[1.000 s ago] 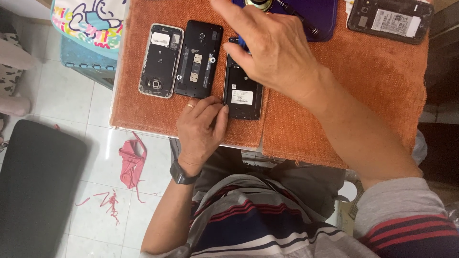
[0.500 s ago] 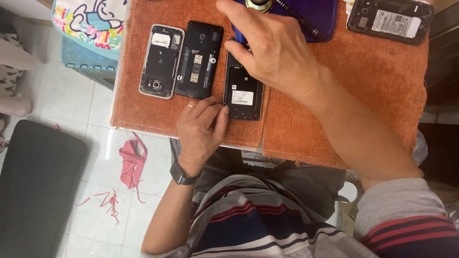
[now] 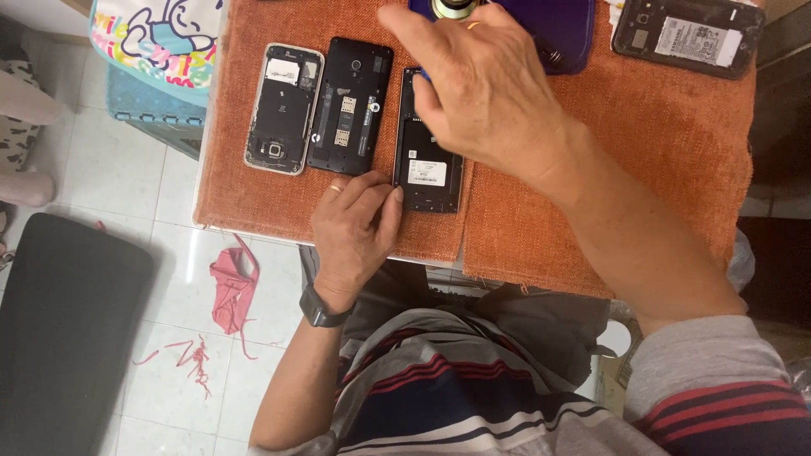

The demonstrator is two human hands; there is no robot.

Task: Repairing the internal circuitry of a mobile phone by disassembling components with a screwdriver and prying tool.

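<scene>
Barely any movement is being seen since the earlier frame; right hand (image 3: 490,101) is being shifted slightly over the same phone. Left to right: silver-framed phone (image 3: 283,108) and black phone (image 3: 351,105) are lying untouched on orange cloth (image 3: 642,169). Opened phone (image 3: 429,169) is being steadied at its lower edge by left hand (image 3: 355,232), fingers loosely curled, nothing gripped. Right fingers are being spread over its top; grip cannot be told.

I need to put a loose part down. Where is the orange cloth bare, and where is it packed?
Bare orange cloth lies right of the right hand, below the far-right opened phone. A thin strip runs along the near edge left of the left hand. Crowded: the three opened phones at left and the blue case.
</scene>
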